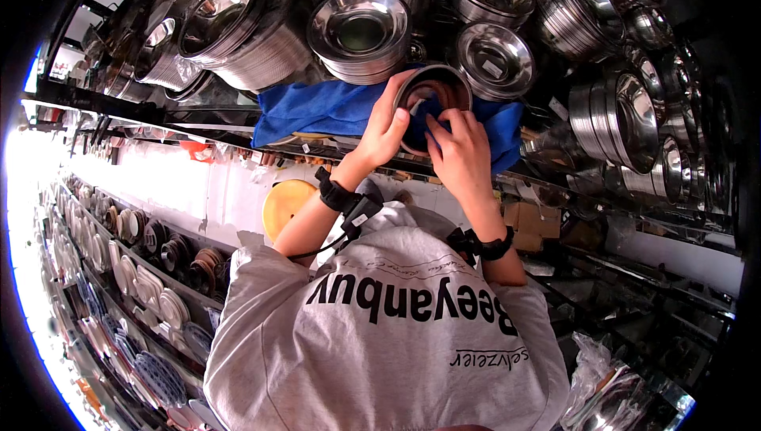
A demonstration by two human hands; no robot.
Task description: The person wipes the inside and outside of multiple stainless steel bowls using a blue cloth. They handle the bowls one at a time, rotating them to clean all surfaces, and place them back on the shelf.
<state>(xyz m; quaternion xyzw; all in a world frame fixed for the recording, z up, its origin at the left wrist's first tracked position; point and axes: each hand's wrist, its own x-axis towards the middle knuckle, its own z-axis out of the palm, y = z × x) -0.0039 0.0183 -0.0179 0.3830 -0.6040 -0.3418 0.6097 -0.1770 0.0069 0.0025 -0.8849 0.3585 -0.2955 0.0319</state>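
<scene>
My left hand [385,119] grips the side of a round stainless-steel bowl [468,83], thumb over the rim. The bowl is tilted with its mouth towards me. Inside it, the bent fingers of my right hand [462,148] press a bunched blue cloth [421,124] against the wall. A wider blue cloth [324,107] is spread along the shelf edge beneath the bowl. Whether the two blue pieces are one cloth, I cannot tell. Black straps circle both wrists.
Stacked steel bowls [359,35] stand just behind the cloth, with a smaller stack [496,62] to the right. Nested basins [255,44] lean at the left, more [618,122] at the right. Below are a yellow round stool [288,208] and shelves of dishes [160,306].
</scene>
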